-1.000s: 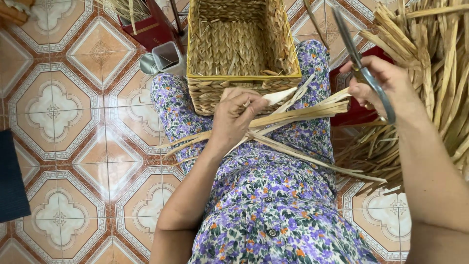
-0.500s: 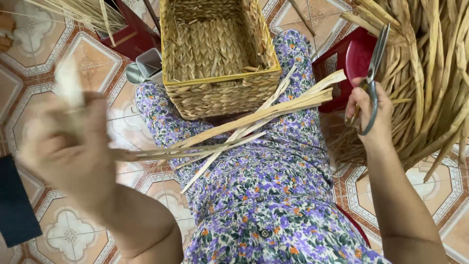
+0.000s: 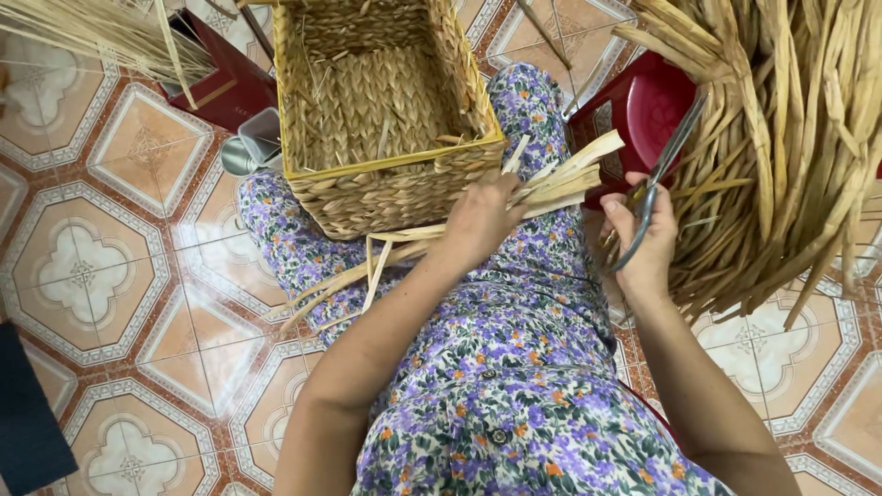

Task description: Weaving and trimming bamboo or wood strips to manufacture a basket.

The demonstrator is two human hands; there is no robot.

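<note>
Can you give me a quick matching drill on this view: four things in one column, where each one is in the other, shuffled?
Things:
1. scissors
2. dried strips
3. woven basket
4. red box

Places:
A. on the lap, against the knees
B. in the right hand
C. on the floor beside the big reed bundle
D. gripped by the left hand

Pairs: 1-B, 2-D, 3-A, 4-C

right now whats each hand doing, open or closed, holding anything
Left hand: closed on a bundle of dried straw strips lying across the lap.
Right hand: closed around a pair of scissors, blades pointing up.
</note>
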